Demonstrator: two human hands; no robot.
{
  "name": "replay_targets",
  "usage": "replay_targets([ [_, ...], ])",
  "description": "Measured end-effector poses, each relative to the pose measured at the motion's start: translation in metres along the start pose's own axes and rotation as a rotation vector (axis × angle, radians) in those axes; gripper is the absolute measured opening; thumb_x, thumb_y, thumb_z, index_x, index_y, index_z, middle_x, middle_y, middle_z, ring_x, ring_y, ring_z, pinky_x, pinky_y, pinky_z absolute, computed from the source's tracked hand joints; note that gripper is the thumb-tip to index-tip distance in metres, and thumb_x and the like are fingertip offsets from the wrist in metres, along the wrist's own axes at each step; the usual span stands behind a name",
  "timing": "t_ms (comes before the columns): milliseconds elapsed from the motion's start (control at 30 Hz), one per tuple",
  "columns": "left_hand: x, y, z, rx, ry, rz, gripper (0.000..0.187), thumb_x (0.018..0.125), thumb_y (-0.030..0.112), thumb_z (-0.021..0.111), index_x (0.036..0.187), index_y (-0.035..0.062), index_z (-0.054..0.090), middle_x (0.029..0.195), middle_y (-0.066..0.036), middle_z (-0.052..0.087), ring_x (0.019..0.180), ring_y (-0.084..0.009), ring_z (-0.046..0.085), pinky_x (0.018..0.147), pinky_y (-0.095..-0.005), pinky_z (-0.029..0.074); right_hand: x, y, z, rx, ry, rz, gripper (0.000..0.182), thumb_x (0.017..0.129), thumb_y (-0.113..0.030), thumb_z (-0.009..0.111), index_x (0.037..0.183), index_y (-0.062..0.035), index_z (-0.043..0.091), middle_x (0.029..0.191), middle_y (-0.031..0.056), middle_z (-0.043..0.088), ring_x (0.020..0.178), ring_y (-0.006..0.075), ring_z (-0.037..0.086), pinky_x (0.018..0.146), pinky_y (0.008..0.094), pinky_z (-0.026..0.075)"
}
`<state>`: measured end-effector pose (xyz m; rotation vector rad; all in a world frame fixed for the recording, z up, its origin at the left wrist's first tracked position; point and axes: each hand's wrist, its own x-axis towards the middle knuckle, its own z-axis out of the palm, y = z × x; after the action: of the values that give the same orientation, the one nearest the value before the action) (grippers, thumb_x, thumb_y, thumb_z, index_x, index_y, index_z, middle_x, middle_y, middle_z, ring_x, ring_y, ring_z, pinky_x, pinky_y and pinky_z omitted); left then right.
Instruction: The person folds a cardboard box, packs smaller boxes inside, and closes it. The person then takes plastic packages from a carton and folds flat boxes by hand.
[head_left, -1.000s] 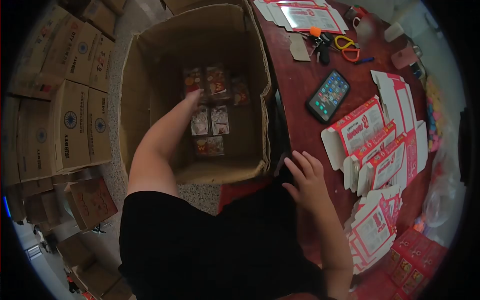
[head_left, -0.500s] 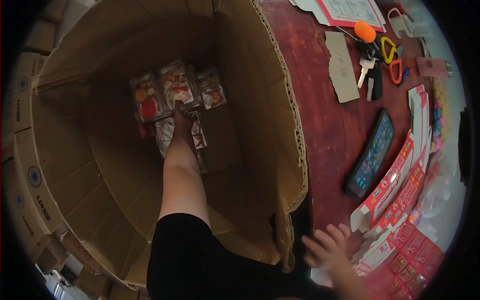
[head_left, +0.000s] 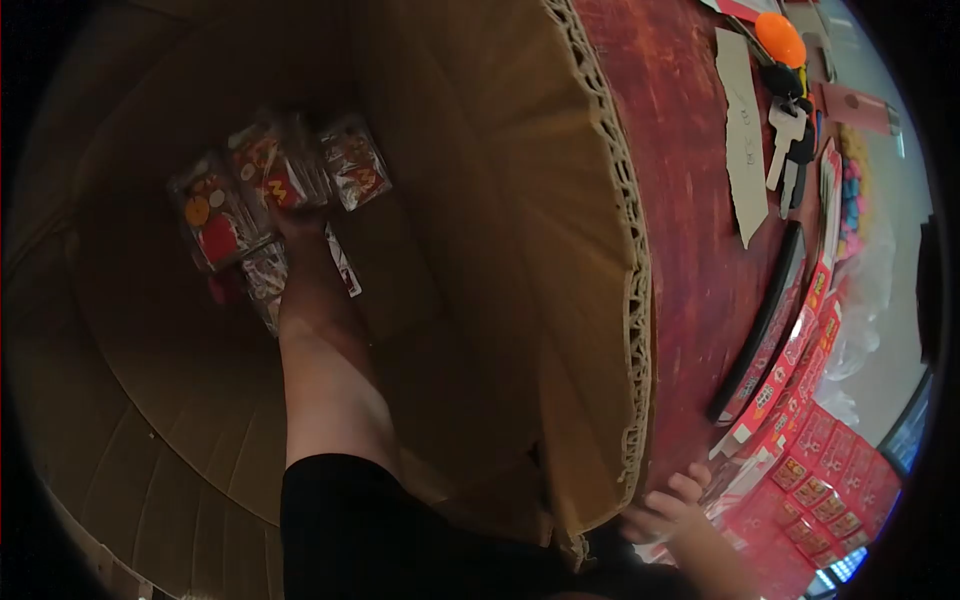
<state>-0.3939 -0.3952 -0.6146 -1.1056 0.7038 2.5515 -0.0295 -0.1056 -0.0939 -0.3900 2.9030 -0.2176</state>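
My left hand [head_left: 300, 222] reaches deep into a large cardboard box [head_left: 600, 300]. It grips the near edge of a clear plastic pack [head_left: 268, 165] with food-coloured pieces and a red and yellow mark inside; the fingers under it are hidden. Similar packs lie around it: one pack [head_left: 215, 215] to the left and another pack [head_left: 355, 165] to the right. Below the hand, a silvery pack [head_left: 266, 280] is partly covered by my forearm. Outside the box, my right hand [head_left: 668, 508] hovers by the box rim and table edge, fingers apart and slightly curled, nothing in it.
On the red table [head_left: 685, 300] lie a torn cardboard strip [head_left: 742, 140], keys [head_left: 787, 135], an orange ball-like thing [head_left: 780, 40], and a phone [head_left: 762, 330]. Red printed card strips [head_left: 800, 350] and a red sheet with small pictures [head_left: 825, 490] stand at the right.
My view has moved closer over the box, so the packs appear further left and the table further right. My left hand stays at the middle pack; my right hand sits slightly lower beside the rim.
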Motion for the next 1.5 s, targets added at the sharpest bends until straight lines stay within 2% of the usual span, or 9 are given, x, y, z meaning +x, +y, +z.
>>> replay_targets([
  [33, 0.003, 0.003, -0.002, -0.004, -0.037, -0.021, 0.107, 0.069, 0.073, 0.051, 0.146, 0.0114, 0.008, 0.151, -0.014, 0.003, 0.138, -0.0350, 0.006, 0.105, -0.0630, 0.010, 0.000, 0.000, 0.000, -0.003, 0.001, 0.002, 0.029, 0.072, -0.041, 0.058, 0.099, -0.0374, 0.067, 0.126, -0.0102, 0.044, 0.120, 0.0190, 0.036, 0.102, 0.0450, 0.025],
  [133, 0.019, 0.009, -0.017, -0.093, 0.157, -0.056, 0.095, 0.069, 0.071, 0.052, 0.138, 0.0097, 0.032, 0.143, -0.016, 0.029, 0.130, -0.0346, 0.029, 0.101, -0.0632, 0.021, 0.003, 0.000, 0.001, -0.001, 0.032, 0.002, 0.029, 0.071, -0.040, 0.059, 0.099, -0.0376, 0.067, 0.126, -0.0106, 0.045, 0.120, 0.0188, 0.037, 0.102, 0.0445, 0.026],
  [167, 0.023, 0.009, -0.021, -0.126, 0.308, -0.081, 0.082, 0.069, 0.069, 0.054, 0.124, 0.0089, 0.050, 0.124, -0.014, 0.051, 0.111, -0.0349, 0.047, 0.092, -0.0612, 0.033, 0.008, 0.001, -0.001, -0.004, 0.035, -0.003, 0.029, 0.070, -0.040, 0.060, 0.099, -0.0376, 0.067, 0.126, -0.0105, 0.045, 0.119, 0.0187, 0.037, 0.102, 0.0441, 0.026],
  [267, 0.004, 0.011, 0.006, -0.105, 0.096, 0.030, 0.081, 0.068, 0.069, 0.055, 0.122, 0.0094, 0.051, 0.121, -0.011, 0.054, 0.107, -0.0368, 0.050, 0.089, -0.0611, 0.036, -0.004, -0.002, -0.003, 0.013, -0.034, 0.029, 0.030, 0.069, -0.038, 0.062, 0.098, -0.0364, 0.067, 0.125, -0.0104, 0.046, 0.119, 0.0186, 0.038, 0.101, 0.0432, 0.027],
  [300, 0.006, 0.013, -0.004, -0.186, -0.055, -0.068, 0.077, 0.079, 0.060, 0.048, 0.135, 0.0082, 0.039, 0.136, -0.017, 0.040, 0.126, -0.0368, 0.035, 0.105, -0.0532, 0.028, -0.010, -0.004, -0.002, 0.021, -0.068, 0.053, 0.030, 0.068, -0.037, 0.062, 0.098, -0.0358, 0.068, 0.124, -0.0103, 0.047, 0.118, 0.0185, 0.038, 0.101, 0.0430, 0.027],
  [433, 0.018, 0.016, -0.010, -0.118, -0.013, -0.056, 0.077, 0.079, 0.060, 0.049, 0.135, 0.0080, 0.039, 0.135, -0.017, 0.040, 0.126, -0.0365, 0.036, 0.105, -0.0528, 0.029, 0.000, -0.002, 0.002, 0.074, 0.068, 0.038, 0.031, 0.069, -0.032, 0.062, 0.099, -0.0312, 0.069, 0.122, -0.0102, 0.052, 0.116, 0.0181, 0.042, 0.100, 0.0421, 0.028],
  [667, 0.025, 0.018, -0.001, -0.008, 0.042, -0.052, 0.077, 0.078, 0.059, 0.051, 0.135, 0.0075, 0.038, 0.135, -0.017, 0.041, 0.125, -0.0359, 0.037, 0.104, -0.0523, 0.030, 0.008, 0.000, -0.002, 0.097, 0.069, 0.037, 0.028, 0.074, -0.028, 0.060, 0.101, -0.0279, 0.067, 0.128, -0.0083, 0.051, 0.119, 0.0168, 0.043, 0.100, 0.0393, 0.028],
  [1067, 0.019, 0.016, 0.004, 0.049, 0.012, -0.040, 0.078, 0.077, 0.057, 0.054, 0.135, 0.0067, 0.038, 0.133, -0.017, 0.042, 0.123, -0.0349, 0.039, 0.102, -0.0513, 0.033, 0.007, -0.001, 0.000, 0.111, 0.094, 0.044, 0.029, 0.075, -0.028, 0.061, 0.104, -0.0266, 0.066, 0.128, -0.0075, 0.051, 0.118, 0.0169, 0.043, 0.102, 0.0412, 0.026],
  [1500, -0.070, 0.009, 0.007, 0.091, 0.052, 0.104, 0.079, 0.076, 0.055, 0.057, 0.135, 0.0058, 0.038, 0.132, -0.016, 0.044, 0.122, -0.0339, 0.042, 0.101, -0.0502, 0.035, 0.009, -0.002, -0.004, 0.135, 0.036, 0.069, 0.036, 0.066, -0.026, 0.061, 0.102, -0.0255, 0.067, 0.127, -0.0063, 0.051, 0.119, 0.0161, 0.042, 0.102, 0.0405, 0.025],
])
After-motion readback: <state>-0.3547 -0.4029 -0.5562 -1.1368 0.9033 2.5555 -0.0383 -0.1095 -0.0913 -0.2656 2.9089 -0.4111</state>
